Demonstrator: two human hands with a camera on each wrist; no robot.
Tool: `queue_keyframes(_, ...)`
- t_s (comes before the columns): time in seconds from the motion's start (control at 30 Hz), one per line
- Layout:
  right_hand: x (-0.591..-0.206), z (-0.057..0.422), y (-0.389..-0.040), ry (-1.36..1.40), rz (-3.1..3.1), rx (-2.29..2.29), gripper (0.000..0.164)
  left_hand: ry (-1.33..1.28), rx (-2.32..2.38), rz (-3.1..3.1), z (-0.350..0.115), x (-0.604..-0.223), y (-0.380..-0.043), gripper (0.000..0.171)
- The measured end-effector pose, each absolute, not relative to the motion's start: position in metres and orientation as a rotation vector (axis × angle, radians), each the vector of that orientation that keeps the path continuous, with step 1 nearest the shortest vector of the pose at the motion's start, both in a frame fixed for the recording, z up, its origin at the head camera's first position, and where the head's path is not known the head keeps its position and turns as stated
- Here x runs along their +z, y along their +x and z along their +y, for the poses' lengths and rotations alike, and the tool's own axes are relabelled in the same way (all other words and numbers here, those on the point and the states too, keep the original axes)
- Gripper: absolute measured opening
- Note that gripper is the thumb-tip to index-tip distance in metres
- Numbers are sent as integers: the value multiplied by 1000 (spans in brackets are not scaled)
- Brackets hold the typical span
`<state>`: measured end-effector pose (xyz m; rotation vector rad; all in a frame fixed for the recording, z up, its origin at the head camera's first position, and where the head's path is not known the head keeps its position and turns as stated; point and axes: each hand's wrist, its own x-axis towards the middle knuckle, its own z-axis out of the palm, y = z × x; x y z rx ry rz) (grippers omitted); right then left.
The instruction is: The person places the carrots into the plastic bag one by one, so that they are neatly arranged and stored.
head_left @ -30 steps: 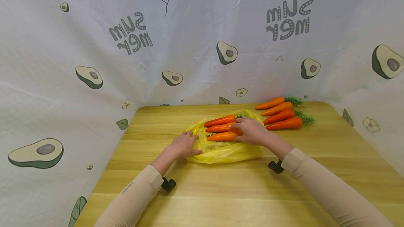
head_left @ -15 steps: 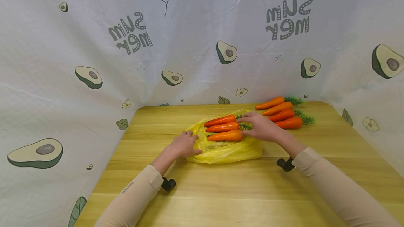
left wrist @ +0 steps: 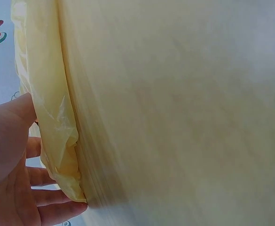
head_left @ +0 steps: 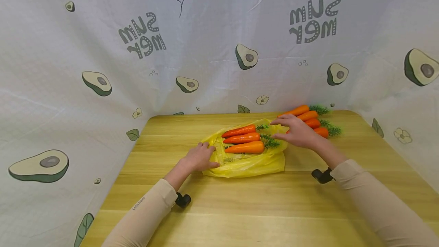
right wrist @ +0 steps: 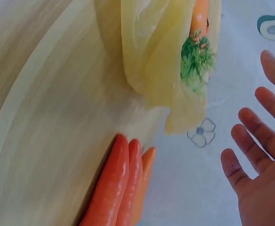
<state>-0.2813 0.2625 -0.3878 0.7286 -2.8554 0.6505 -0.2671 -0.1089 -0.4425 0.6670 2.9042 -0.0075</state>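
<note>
Three orange carrots with green tops lie side by side in a yellow plastic bag (head_left: 250,169); the nearest carrot (head_left: 245,148) is the lightest of them. At the bag's left end rests my left hand (head_left: 200,158), its fingers spread and touching the plastic; the left wrist view shows the fingertips against the bag (left wrist: 45,94). My right hand (head_left: 296,130) hovers past the carrots' leafy tops (head_left: 271,142), holding nothing, with fingers extended in the right wrist view. Behind it, several more carrots (head_left: 310,115) lie on the table, partly hidden by the hand.
A wooden table (head_left: 240,209) carries everything. White cloth (head_left: 212,41) printed with avocados hangs behind and at both sides of it. The loose carrots lie near the table's back right corner.
My right hand has let go of the carrots in the bag and moved right and up, uncovering their green tops. The left hand has stayed in place.
</note>
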Motion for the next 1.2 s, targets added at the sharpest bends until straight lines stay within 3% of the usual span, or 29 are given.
queue_keyframes(0.73, -386, 317, -289, 651, -2779, 806, 53, 674, -12, 2911, -110, -442, -267, 73)
queue_keyframes(1.2, -394, 340, -290, 499, -2860, 790, 69, 663, -4, 2901, -109, -442, -266, 73)
